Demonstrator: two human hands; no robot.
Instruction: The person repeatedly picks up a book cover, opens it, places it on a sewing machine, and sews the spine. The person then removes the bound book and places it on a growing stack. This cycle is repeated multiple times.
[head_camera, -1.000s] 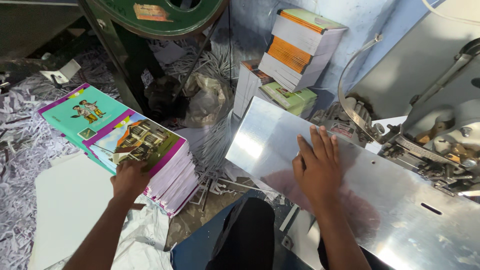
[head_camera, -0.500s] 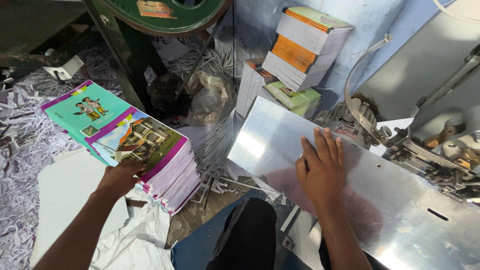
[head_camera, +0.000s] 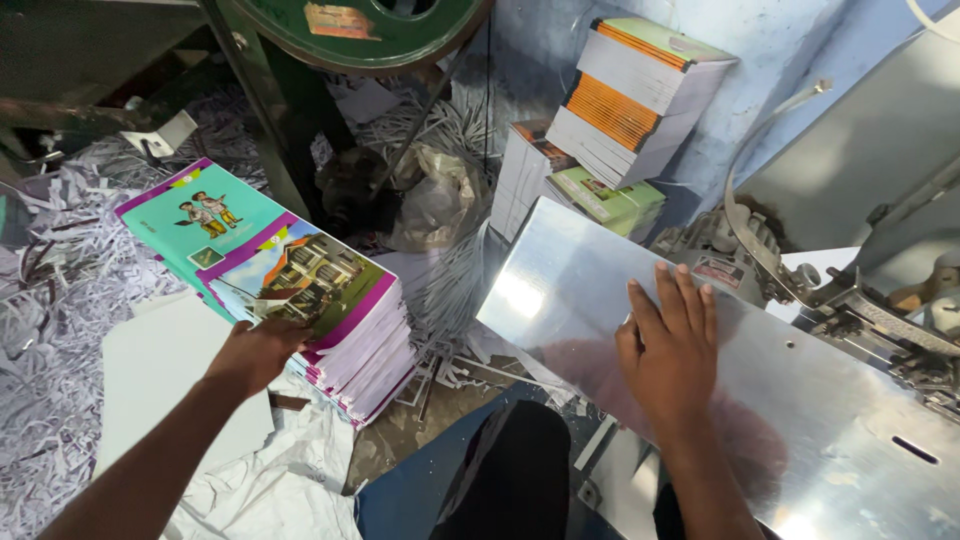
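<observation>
booklets (head_camera: 300, 290) with purple-edged picture covers, stacked low at left on a floor (head_camera: 60, 330) buried in shredded white paper. left hand (head_camera: 255, 350) gripping the stack's near edge. right hand (head_camera: 672, 345) released, lying flat with fingers spread on a shiny steel bench (head_camera: 830, 440) at right. beyond, green-covered books (head_camera: 630, 100) piled crookedly against a blue wall (head_camera: 790, 60); crumpled plastic bag (head_camera: 435, 200) under a dark green machine frame (head_camera: 290, 110).
</observation>
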